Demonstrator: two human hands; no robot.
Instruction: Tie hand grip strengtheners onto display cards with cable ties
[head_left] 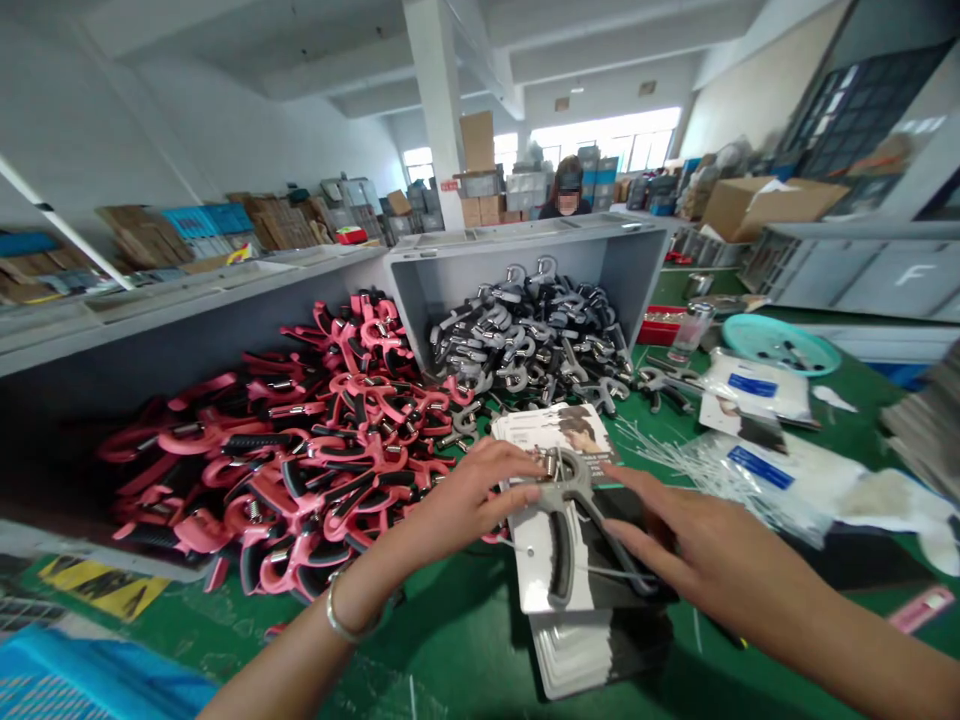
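Note:
A grey hand gripper (564,520) lies on a printed backing card (536,560) on top of a stack of cards (592,650) on the green table. My left hand (472,495) rests its fingers on the top of the hand gripper and the card's upper left, fingers curled and pressing down. My right hand (679,545) lies flat with fingers stretched over the right side of the card, next to the gripper's handle. A thin white tie (600,572) runs across the card. A bracelet sits on my left wrist.
A heap of pink hand grippers (300,450) fills the left; a grey bin (480,270) holds grey hand grippers (532,335). White ties (675,460), bagged cards (750,390), a teal bowl (784,345) and a red tray (660,325) lie right. A person sits far behind.

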